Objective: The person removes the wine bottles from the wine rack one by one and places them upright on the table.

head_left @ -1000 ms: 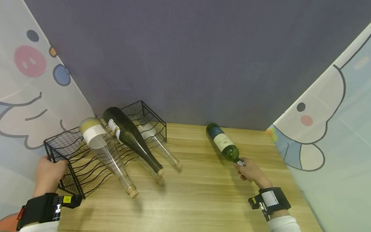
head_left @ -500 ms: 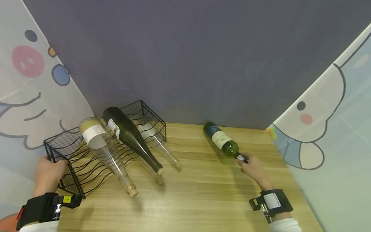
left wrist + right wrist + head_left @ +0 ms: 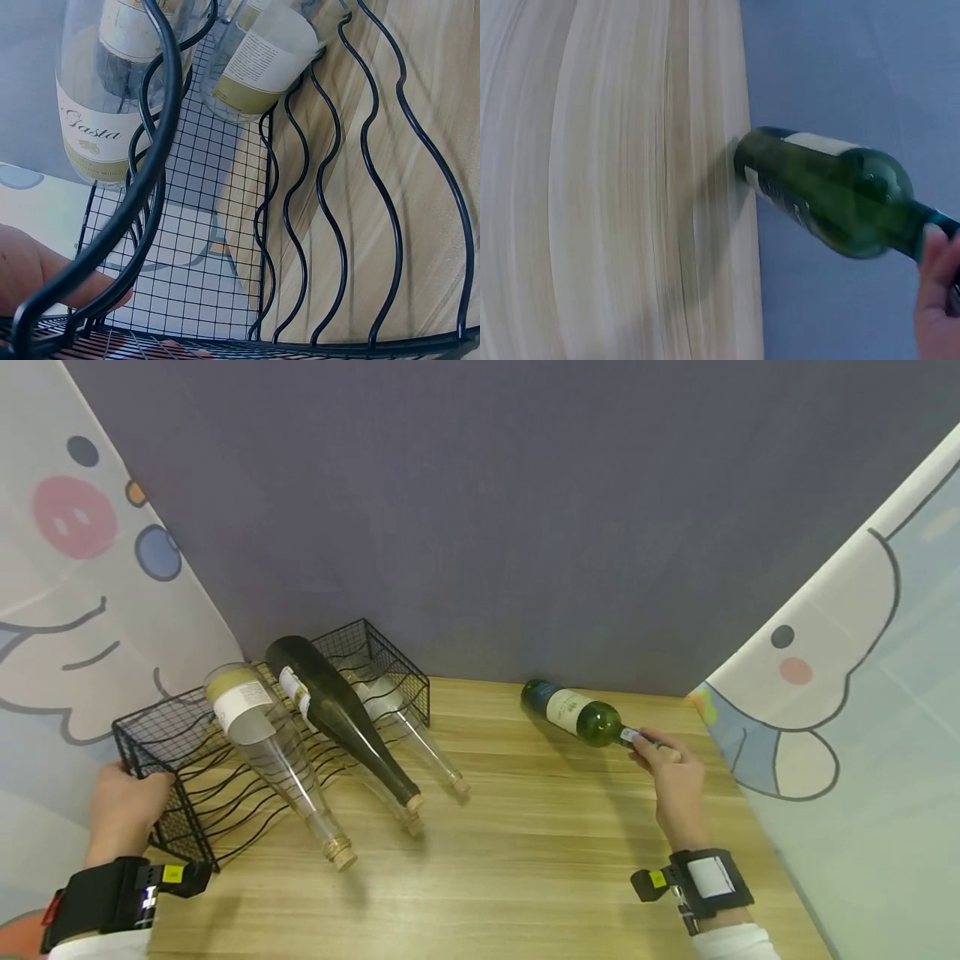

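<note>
My right hand (image 3: 675, 781) grips the neck of a green wine bottle (image 3: 576, 711) with a cream and blue label. The bottle slants, base toward the grey back panel; in the right wrist view, its shadow falls on the tabletop beside the base. At the left, my left hand (image 3: 127, 806) holds the end of a black wire wine rack (image 3: 195, 822), thumb over its side. On the rack's upper wavy wires lie a clear corked bottle (image 3: 258, 727) and a dark corked bottle (image 3: 341, 718). Lower down rests another clear bottle (image 3: 416, 735); one more is mostly hidden beneath the dark one.
A wooden tabletop (image 3: 495, 868) spans the front and middle. The grey panel (image 3: 525, 527) rises at its back edge. Printed cartoon sheets stand at the left (image 3: 67, 610) and right (image 3: 862, 693). Bottle necks jut past the rack's front.
My right hand has moved up and to the right with the green bottle's neck, so the bottle lies more crosswise. My left hand and the rack have stayed in place.
</note>
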### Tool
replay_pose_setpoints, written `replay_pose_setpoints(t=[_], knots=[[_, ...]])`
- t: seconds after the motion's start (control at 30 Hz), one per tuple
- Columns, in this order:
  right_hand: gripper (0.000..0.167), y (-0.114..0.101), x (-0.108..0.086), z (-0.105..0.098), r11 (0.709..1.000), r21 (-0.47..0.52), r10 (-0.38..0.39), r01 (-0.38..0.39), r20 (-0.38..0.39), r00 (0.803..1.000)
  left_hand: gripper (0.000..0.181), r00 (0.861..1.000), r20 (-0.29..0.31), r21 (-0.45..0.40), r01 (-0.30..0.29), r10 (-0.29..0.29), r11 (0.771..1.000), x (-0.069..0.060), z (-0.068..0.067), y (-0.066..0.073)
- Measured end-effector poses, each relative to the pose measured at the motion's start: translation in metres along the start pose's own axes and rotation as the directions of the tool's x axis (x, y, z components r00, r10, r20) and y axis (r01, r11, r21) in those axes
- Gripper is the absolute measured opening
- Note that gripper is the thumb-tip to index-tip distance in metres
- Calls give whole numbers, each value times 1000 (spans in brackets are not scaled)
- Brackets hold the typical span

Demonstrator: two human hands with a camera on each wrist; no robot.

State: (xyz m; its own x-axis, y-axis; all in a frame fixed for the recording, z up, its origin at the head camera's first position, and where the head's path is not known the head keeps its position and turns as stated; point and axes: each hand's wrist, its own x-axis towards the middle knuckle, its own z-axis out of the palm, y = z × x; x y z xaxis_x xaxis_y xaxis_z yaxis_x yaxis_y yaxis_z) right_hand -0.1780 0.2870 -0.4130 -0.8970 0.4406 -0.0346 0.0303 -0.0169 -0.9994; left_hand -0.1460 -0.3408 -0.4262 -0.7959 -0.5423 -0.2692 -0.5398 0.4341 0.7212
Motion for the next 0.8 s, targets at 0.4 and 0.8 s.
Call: replay_pose_setpoints(t=[0.4, 0.8], knots=[[19, 5, 19, 0, 906, 422, 59, 34, -205, 977, 73, 1000, -12, -1, -4, 4, 1000, 1, 1, 4], [8, 10, 24, -13, 959, 283, 42, -12, -99, 994, 74, 1000, -7, -12, -8, 8, 1000, 2, 0, 4]])
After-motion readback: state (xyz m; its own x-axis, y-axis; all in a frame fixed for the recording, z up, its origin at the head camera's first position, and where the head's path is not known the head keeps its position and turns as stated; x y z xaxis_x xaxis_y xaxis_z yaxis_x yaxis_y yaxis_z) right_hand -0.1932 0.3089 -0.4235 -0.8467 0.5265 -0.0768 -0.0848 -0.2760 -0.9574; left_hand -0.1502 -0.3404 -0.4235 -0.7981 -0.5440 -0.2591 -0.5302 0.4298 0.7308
